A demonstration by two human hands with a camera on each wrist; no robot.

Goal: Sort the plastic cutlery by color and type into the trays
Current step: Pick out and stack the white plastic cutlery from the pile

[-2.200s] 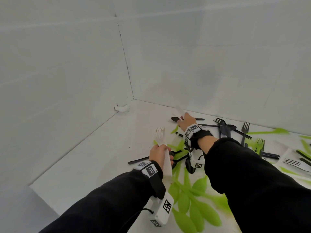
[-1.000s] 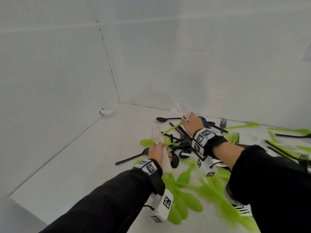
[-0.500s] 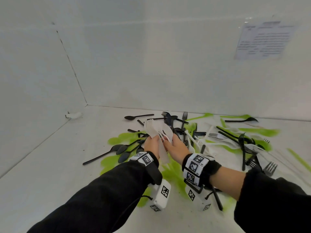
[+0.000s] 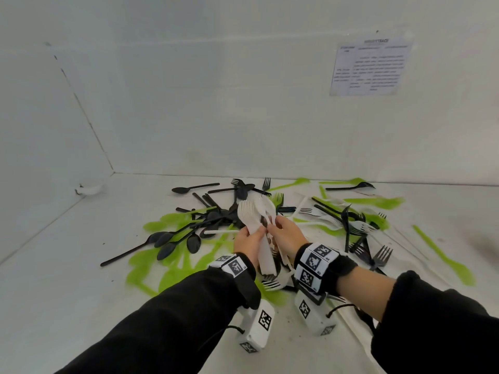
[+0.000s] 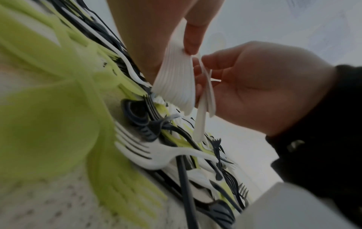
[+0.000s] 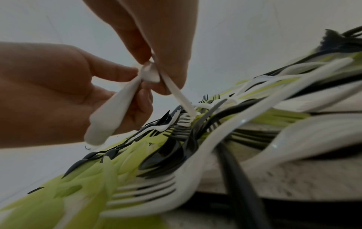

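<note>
Both my hands have come together over the pile of mixed cutlery (image 4: 270, 225) on the white tabletop (image 4: 67, 279); earlier my right hand (image 4: 287, 234) was reaching out across it. My left hand (image 4: 249, 242) grips a stack of white forks (image 4: 252, 220) by the handles, and my right pinches a few more white pieces (image 5: 205, 93) beside it. To merge them well I should line up the handles, tines facing one way. No trays are visible.

Cutlery pile (image 4: 283, 228) on table (image 4: 67, 279) (before walls (image 4: 216, 90)).
</note>
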